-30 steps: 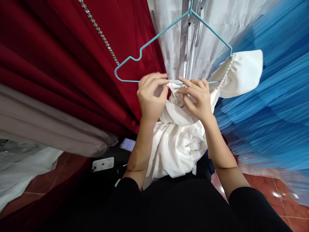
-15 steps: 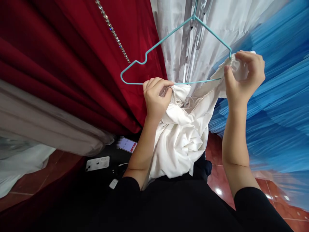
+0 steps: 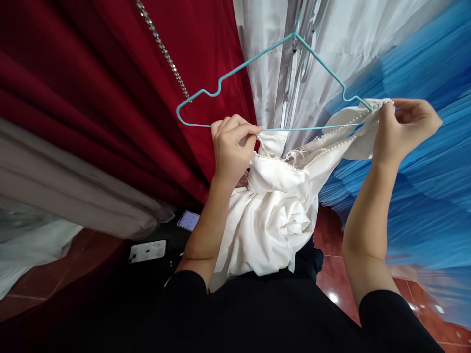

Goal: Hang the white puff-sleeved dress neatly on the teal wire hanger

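A white dress (image 3: 272, 220) with pearl beading along its neckline hangs bunched in front of me. Its right shoulder is slipped over the right end of a light blue hanger (image 3: 257, 56), whose tip is inside the fabric. My right hand (image 3: 405, 125) pinches the beaded edge just beyond that tip. My left hand (image 3: 233, 147) is closed on the dress's other beaded edge, touching the hanger's bottom bar. The hanger's left end sticks out bare beyond my left hand. Clear loops show inside the neckline.
Red drapes (image 3: 140, 88) with a rhinestone strip (image 3: 165, 51) hang at the left, and blue tulle (image 3: 430, 171) at the right. White cloth (image 3: 338, 29) hangs behind the hanger. Two phones, one white (image 3: 147, 251) and one with a lit screen (image 3: 188, 220), lie on a black surface.
My right hand has moved right and slightly down, pulling the beaded shoulder outward over the hanger's right end. The neckline is stretched wider. My left hand has shifted slightly left.
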Motion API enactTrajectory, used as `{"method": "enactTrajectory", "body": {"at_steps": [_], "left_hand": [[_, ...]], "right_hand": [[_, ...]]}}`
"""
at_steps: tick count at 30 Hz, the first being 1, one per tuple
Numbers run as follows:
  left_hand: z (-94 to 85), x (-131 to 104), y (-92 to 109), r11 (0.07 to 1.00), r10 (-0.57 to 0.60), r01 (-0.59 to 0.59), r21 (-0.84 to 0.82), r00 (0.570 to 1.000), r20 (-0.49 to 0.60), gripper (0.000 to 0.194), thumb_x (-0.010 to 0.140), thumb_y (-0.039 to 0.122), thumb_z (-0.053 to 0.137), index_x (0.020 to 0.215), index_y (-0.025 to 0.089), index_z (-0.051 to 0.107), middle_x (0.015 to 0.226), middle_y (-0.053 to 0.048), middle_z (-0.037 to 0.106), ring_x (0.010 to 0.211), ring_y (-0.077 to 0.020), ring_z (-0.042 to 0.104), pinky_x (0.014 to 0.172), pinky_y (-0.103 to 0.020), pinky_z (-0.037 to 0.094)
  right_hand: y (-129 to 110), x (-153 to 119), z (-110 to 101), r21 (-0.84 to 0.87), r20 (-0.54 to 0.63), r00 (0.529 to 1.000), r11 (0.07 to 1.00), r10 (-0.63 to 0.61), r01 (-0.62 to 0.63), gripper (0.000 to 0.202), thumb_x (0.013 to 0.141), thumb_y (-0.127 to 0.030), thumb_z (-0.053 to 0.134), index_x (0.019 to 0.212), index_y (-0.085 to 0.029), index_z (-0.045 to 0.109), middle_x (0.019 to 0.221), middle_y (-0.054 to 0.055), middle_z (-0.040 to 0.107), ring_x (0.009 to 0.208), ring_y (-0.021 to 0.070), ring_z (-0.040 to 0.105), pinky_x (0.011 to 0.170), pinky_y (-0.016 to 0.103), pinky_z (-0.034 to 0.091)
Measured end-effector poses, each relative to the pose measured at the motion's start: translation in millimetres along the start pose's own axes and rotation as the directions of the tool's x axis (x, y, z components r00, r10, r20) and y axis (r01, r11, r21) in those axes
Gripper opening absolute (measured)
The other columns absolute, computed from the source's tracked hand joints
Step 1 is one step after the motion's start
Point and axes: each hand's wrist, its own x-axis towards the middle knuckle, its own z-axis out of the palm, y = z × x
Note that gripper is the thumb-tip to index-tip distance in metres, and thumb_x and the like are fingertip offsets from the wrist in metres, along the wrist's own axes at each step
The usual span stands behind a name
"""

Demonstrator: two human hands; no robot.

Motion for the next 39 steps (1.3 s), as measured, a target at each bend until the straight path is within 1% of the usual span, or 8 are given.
{"method": "enactTrajectory", "body": {"at_steps": [5,9,11,15,23,32,36,39], "left_hand": [[5.7,-2,-2,1.0,0.013,-0.014,-0.021,1.0,-0.004,0.019,0.096,0.01,0.069,0.094,0.025,0.081,0.091,0.0,0.07,0.094,-0.0231,0.066,0.118,-0.054,0.043],[10.0,-5,1,0.999,0.021,-0.023,-0.035,0.998,-0.057,0.023,0.094,0.007,0.07,0.093,0.026,0.082,0.09,0.001,0.07,0.092,-0.0222,0.065,0.115,-0.05,0.044],[11.5,-6,4,0.998,0.02,-0.023,-0.054,0.998,-0.063,0.025,0.092,0.004,0.07,0.092,0.026,0.082,0.09,0.001,0.071,0.091,-0.0217,0.066,0.113,-0.049,0.045],[11.2,-7,8,0.999,0.008,-0.011,-0.052,0.998,-0.058,0.028,0.09,0.002,0.07,0.091,0.027,0.082,0.089,0.002,0.073,0.092,-0.0215,0.067,0.111,-0.047,0.047],[1.9,-7,2,0.988,0.096,-0.093,-0.125,0.995,0.016,0.027,0.093,0.006,0.07,0.1,0.027,0.084,0.106,0.0,0.081,0.106,-0.0226,0.076,0.11,-0.046,0.054],[-10.0,-59,-42,0.933,-0.289,0.167,-0.318,0.874,-0.39,0.023,0.084,0.029,0.071,0.105,0.02,0.069,0.084,0.001,0.061,0.067,-0.0119,0.058,0.062,-0.026,0.046],[-31.9,-30,-79,0.91,-0.376,0.195,-0.365,0.756,-0.535,0.027,0.08,0.035,0.073,0.096,0.023,0.054,0.083,0.002,0.055,0.067,-0.0128,0.057,0.064,-0.032,0.049],[-56.4,7,-85,0.942,-0.295,0.131,-0.311,0.766,-0.572,0.034,0.087,0.046,0.079,0.097,0.026,0.053,0.088,0.0,0.055,0.074,-0.0156,0.066,0.071,-0.041,0.054]], "right_hand": [[-3,-47,-21,0.008,0.278,0.956,0.996,0.087,-0.093,0.027,0.075,-0.005,0.077,0.071,-0.026,0.062,0.061,-0.005,0.06,0.052,0.0087,0.048,0.052,0.03,0.032],[-46,-90,-32,0.074,0.688,0.715,0.992,-0.126,0.104,0.01,0.085,-0.023,0.08,0.084,-0.025,0.07,0.068,-0.005,0.064,0.06,0.0118,0.056,0.058,0.031,0.043],[-65,-99,-27,0.15,0.693,0.658,0.952,-0.294,0.267,0.009,0.092,-0.033,0.079,0.089,-0.026,0.074,0.084,0.0,0.074,0.078,0.0186,0.069,0.073,0.037,0.055],[-76,-98,-4,0.194,0.588,0.665,0.878,-0.461,0.437,0.014,0.099,-0.044,0.077,0.095,-0.03,0.077,0.123,0.003,0.081,0.121,0.0314,0.073,0.114,0.06,0.053],[-58,-107,8,0.242,0.49,0.75,0.896,-0.445,0.373,0.012,0.107,-0.035,0.067,0.108,-0.029,0.076,0.102,-0.002,0.084,0.092,0.022,0.078,0.112,0.056,0.056],[-66,-113,12,0.241,0.47,0.752,0.887,-0.463,0.395,0.022,0.095,-0.015,0.058,0.094,-0.029,0.076,0.102,-0.003,0.084,0.095,0.0212,0.079,0.105,0.052,0.057],[-64,-107,7,0.259,0.435,0.761,0.876,-0.481,0.406,0.021,0.092,-0.014,0.059,0.095,-0.029,0.074,0.098,-0.002,0.084,0.085,0.02,0.077,0.099,0.05,0.058],[-63,-104,3,0.168,0.507,0.76,0.912,-0.406,0.374,0.024,0.094,-0.018,0.059,0.103,-0.031,0.077,0.094,0.0,0.082,0.084,0.0234,0.075,0.101,0.053,0.058]]}}
